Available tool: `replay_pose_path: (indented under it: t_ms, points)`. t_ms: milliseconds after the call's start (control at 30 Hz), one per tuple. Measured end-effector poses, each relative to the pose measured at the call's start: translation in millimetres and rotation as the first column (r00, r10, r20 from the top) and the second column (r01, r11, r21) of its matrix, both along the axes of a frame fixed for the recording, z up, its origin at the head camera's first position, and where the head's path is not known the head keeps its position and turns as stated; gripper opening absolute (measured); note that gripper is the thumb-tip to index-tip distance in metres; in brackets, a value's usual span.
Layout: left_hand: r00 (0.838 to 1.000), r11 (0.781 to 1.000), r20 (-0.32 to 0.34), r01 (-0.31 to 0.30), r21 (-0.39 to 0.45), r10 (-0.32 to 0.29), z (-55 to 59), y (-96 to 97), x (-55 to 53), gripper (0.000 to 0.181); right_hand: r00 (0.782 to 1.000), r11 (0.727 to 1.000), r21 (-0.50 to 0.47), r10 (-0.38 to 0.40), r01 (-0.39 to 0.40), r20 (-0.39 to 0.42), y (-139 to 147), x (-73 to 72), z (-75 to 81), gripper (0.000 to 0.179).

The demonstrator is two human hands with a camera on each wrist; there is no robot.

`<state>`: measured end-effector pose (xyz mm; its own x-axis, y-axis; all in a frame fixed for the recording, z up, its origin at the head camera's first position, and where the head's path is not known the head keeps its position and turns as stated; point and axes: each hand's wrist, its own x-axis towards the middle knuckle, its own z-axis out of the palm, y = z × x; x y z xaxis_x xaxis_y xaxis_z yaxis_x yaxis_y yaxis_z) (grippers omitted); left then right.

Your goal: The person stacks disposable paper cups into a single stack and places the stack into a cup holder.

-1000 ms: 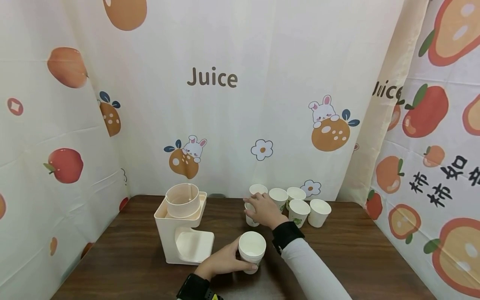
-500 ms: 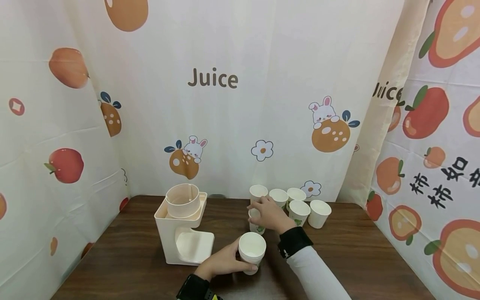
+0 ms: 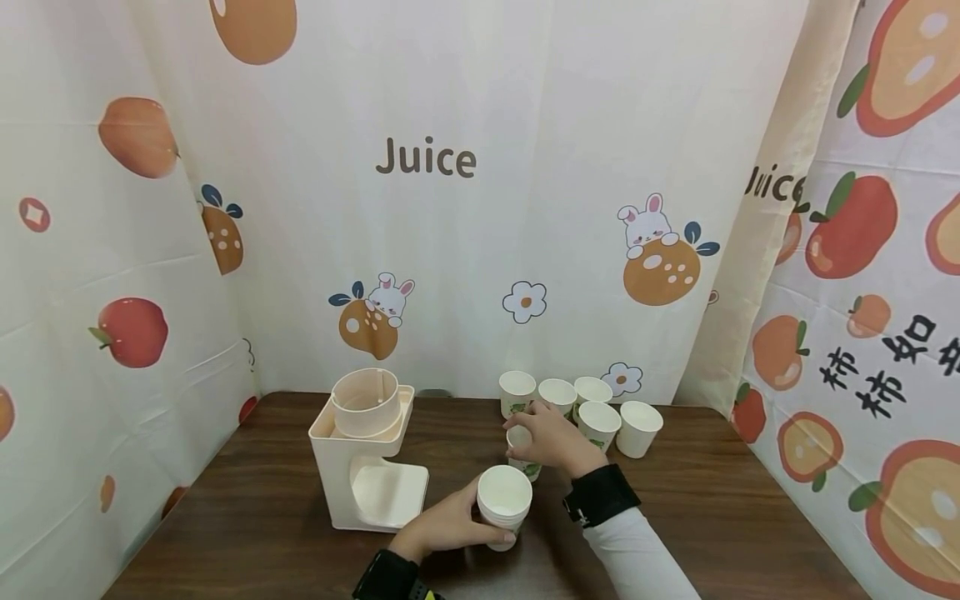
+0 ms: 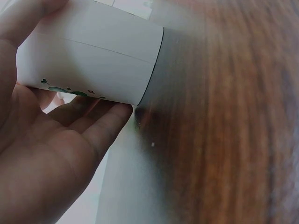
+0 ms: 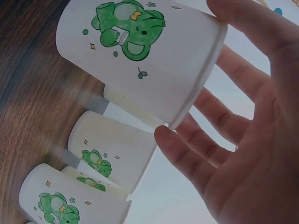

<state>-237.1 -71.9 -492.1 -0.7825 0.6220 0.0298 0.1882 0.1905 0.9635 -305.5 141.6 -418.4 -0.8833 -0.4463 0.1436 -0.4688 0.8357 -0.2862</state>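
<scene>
My left hand grips a short stack of nested white paper cups upright near the front of the table. In the left wrist view its fingers curl round the white side of the stack; part of a green print shows at the lower edge. Just behind and to the right, my right hand holds a single paper cup by its rim. The right wrist view shows this paper cup with a green bear print, thumb and fingertips at the rim. In the head view that hand partly hides it.
Several more white paper cups stand upright at the back right. To the left is a cream juicer-like appliance with a round bowl on top and a flat platform. A printed curtain closes off the brown wooden table behind.
My right hand has brought its paper cup forward and slightly right, away from the back group and nearer the stack. My left hand and the stack have stayed in place.
</scene>
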Motion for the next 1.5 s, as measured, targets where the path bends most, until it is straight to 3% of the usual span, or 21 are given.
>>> replay_pose_path:
  t_ms: [367,767,1167,1500]
  points:
    - [1.0,1.0,0.008,-0.007,-0.008,0.007,-0.5,-0.4,1.6,0.088,1.0,1.0,-0.012,0.003,-0.003,0.015,5.1,6.2,-0.2,0.034]
    - [1.0,1.0,0.002,-0.011,-0.017,0.011,-0.8,-1.2,1.8,0.088,0.997,0.997,-0.049,0.058,-0.056,0.059,10.8,9.9,1.1,0.035]
    - [1.0,0.999,-0.009,-0.029,-0.033,0.029,1.2,0.2,1.3,0.088,0.998,0.996,-0.053,0.068,-0.069,-0.014,18.9,24.2,14.1,0.034]
    - [1.0,1.0,-0.008,-0.02,-0.023,0.02,2.3,1.1,0.9,0.088,0.986,0.989,-0.073,0.121,-0.129,-0.111,28.1,40.7,30.5,0.037]
